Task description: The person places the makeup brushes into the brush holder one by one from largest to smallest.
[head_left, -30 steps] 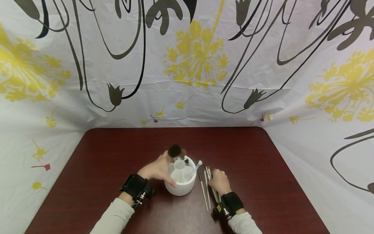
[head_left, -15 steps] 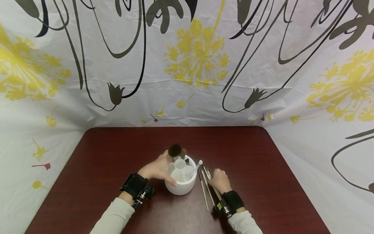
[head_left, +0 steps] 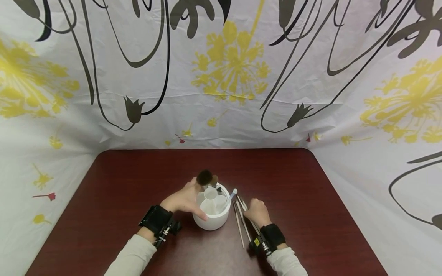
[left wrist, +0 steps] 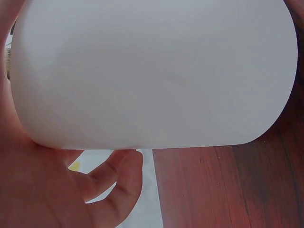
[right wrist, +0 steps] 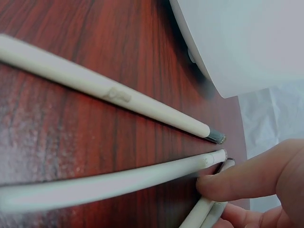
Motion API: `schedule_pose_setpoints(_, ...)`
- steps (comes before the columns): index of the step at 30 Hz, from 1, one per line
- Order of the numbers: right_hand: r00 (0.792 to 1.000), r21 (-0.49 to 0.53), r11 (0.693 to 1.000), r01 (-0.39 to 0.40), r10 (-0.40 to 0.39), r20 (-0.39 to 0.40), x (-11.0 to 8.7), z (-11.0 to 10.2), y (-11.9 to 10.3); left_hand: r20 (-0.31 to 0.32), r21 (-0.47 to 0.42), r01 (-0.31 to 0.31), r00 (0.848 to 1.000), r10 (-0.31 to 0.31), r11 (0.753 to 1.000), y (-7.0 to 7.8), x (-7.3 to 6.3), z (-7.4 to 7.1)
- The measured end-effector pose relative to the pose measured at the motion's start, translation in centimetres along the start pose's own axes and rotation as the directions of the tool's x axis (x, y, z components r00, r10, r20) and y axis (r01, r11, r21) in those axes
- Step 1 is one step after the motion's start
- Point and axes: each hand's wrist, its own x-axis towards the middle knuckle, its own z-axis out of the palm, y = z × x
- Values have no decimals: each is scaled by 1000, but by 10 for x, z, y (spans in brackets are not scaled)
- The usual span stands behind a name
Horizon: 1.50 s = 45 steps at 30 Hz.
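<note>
My left hand (head_left: 184, 200) holds a white round brush holder (head_left: 211, 222), its thumb along the near side and its fingers round the far side. The holder's smooth wall (left wrist: 156, 76) fills most of the left wrist view. Inside stand a large dark fluffy makeup brush (head_left: 204, 177) and a pale blue handled tool (head_left: 231, 195). To the right, my right hand (head_left: 257, 212) pinches slim pale handles (right wrist: 198, 214) between thumb (right wrist: 232, 185) and fingers; their far parts are hidden. Two more pale makeup brushes (right wrist: 109, 92) lie alongside on the table.
The dark red wooden table (head_left: 155, 168) has its back edge against a white cloth (head_left: 155, 134) with yellow and grey flower prints. Several divided compartments (head_left: 210, 207) show inside the holder. Each wrist wears a black camera strap (head_left: 157, 222).
The middle brush beside my right hand has slanted, its near end swinging right toward the wrist. My left hand keeps its hold on the brush holder. The head view has shifted slightly.
</note>
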Motion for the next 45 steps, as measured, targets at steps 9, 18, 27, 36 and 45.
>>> schedule_pose_setpoints(9, 1000, 34, 999, 26, -26, -9, 0, 1, 3, 0, -4, -3, 1000, 3, 1000, 1, 1, 0)
schedule_pose_setpoints(18, 993, 13, 996, 86, -85, -87, 1, -8, 7, 3, 11, -1, 1000, 1, 1000, 1, 0, -1)
schedule_pose_setpoints(27, 978, 34, 989, 143, -137, -157, -5, -21, 0, 0, 4, -9, 1000, 9, 1000, 1, 1, -1)
schedule_pose_setpoints(36, 960, 116, 973, 199, -170, -223, -20, -45, -14, -8, -12, -33, 999, 33, 999, 1, 0, -1)
schedule_pose_setpoints(45, 928, 116, 953, 282, -240, -286, -36, -65, -25, -8, -16, -39, 999, 38, 999, -1, -1, -1)
